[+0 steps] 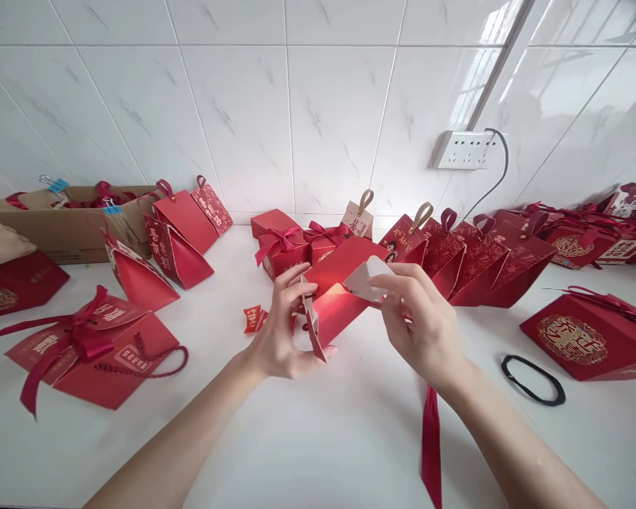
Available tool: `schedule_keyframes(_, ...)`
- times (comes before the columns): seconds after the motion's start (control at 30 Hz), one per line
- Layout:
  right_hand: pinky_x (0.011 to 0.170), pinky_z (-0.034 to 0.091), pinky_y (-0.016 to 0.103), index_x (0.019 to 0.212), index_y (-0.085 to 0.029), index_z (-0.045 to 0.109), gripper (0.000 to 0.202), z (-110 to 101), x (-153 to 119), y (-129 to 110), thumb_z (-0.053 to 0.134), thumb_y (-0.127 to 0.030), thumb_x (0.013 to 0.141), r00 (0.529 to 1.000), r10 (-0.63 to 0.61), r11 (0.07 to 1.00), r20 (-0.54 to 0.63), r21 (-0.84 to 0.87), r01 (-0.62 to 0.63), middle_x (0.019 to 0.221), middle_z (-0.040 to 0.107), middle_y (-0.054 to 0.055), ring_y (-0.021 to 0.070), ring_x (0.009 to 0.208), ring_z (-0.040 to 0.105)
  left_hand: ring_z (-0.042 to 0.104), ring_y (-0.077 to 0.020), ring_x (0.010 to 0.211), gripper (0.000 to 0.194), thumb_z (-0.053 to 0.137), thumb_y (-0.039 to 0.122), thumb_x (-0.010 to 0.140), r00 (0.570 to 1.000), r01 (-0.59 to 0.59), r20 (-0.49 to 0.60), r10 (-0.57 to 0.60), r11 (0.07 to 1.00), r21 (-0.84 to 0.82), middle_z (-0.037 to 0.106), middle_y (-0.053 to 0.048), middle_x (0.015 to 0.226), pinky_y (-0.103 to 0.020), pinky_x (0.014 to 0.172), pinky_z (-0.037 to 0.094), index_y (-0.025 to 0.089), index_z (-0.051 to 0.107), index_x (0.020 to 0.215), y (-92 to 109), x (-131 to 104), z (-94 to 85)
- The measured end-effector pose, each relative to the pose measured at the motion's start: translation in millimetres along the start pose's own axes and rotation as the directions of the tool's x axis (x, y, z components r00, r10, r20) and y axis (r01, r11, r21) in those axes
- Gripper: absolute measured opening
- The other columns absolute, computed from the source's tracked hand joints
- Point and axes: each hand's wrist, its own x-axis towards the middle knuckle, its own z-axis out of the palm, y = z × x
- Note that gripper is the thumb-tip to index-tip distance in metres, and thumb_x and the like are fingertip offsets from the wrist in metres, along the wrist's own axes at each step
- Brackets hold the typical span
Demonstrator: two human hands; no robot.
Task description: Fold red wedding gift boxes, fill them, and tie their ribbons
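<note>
A red paper box (344,314) with unfolded flaps is held between my hands, above the white table. My left hand (289,325) is closed round its left end, fingers on the upper edge and the thumb below. With my right hand (421,314) I pinch a flap at the right end, whose pale inner side faces up. A dark red ribbon (431,445) hangs down below my right hand. Small red packets (253,319) lie just left of my left hand, partly hidden by it.
Finished red boxes (469,261) stand in a row behind on the right; more boxes (183,244) stand on the left. A cardboard carton (47,237) is at the back left, near another person's hand (0,246). A black band (533,380) lies at the right.
</note>
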Motion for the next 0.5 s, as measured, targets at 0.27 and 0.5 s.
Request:
schedule_keyframes(0.27,0.081,0.054,0.045,0.086,-0.025,0.066,0.038,-2.0,7.6,-6.8,0.037,-0.001,0.082,0.976,0.039,0.978,0.215,0.194,-0.081,0.111,0.049,0.009,0.0243,0.11,0.052,0.049,-0.0307,0.115,0.069,0.076,0.034,0.064,0.991,-0.118,0.09,0.103,0.978,0.172,0.021,-0.011,0.139,-0.046,0.086,0.05,0.033,0.036,0.12,0.9,1.5,-3.5)
schedule_keyframes(0.5,0.099,0.046,0.049,0.074,-0.022,0.068,0.039,-7.4,4.2,-4.5,0.038,0.003,0.078,0.981,-0.014,0.938,0.194,0.343,-0.054,0.13,0.046,0.005,0.025,0.125,0.046,0.036,-0.0395,0.126,0.12,0.081,0.046,0.054,0.996,0.056,-0.078,-0.043,0.984,0.168,0.033,-0.017,0.133,-0.048,0.089,0.049,0.029,0.006,0.145,-5.4,-0.1,-8.2)
